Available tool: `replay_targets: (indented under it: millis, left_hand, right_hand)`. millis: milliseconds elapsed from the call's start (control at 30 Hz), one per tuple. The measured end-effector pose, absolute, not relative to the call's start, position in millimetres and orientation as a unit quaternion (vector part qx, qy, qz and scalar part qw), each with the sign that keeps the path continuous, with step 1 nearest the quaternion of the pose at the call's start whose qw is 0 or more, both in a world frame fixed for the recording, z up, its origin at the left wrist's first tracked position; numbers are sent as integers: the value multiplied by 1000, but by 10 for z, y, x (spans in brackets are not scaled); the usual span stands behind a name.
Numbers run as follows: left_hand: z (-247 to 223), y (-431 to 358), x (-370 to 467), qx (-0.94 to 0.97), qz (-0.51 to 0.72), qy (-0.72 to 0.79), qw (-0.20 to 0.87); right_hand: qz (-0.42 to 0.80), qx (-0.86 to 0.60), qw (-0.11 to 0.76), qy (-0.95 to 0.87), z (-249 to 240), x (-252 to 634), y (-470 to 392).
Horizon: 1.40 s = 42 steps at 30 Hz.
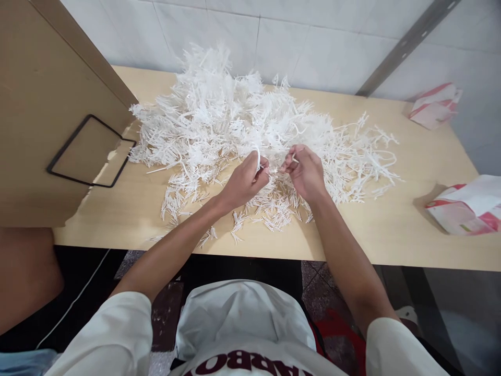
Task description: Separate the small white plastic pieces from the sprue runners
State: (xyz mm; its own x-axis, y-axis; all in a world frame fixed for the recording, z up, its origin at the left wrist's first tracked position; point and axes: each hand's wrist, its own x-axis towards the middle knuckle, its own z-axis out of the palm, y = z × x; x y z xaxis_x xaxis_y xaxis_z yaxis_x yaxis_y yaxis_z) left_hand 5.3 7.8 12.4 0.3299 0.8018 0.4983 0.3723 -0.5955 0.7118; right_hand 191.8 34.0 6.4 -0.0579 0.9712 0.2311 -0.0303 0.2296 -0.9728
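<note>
Head view: left hand (249,176) and right hand (307,171) curled above white strands (219,117).

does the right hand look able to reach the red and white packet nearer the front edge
Probably yes: only low white strands and tabletop lie between the right hand, seemingly pinching one, and that packet.

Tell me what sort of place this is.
Probably a small workshop, though it could be a home workspace: a heap of white plastic-looking pieces lies on a long table beside a tiled wall.
</note>
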Motion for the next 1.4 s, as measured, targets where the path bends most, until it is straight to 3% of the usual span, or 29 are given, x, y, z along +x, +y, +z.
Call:
replay_targets:
  millis: [167, 300, 600, 967, 1067, 1267, 1400]
  left_hand:
    - [99, 122, 48, 747, 451, 405, 273]
    - [82, 156, 56, 756, 439, 386, 294]
    - [175, 104, 40, 716, 464, 361, 378]
    - [115, 242, 5, 652, 503, 352, 445]
    - [112, 234, 5, 658, 508, 358, 425]
    - [111, 219, 25, 651, 497, 366, 441]
    - [107, 208, 8, 667, 465, 397, 426]
  right_hand:
    - [424, -395, 472, -664, 152, 1875, 221]
    - [354, -421, 461, -696, 110, 1746, 125]
    - [396, -404, 588, -578, 3, 1755, 289]
    - [352, -424, 452, -702, 220, 1791, 130]
    - [301, -447, 430, -725, 207, 1755, 103]
    - [195, -438, 476, -737, 196, 1773, 85]
    - [120, -402, 447, -790, 184, 1763, 76]
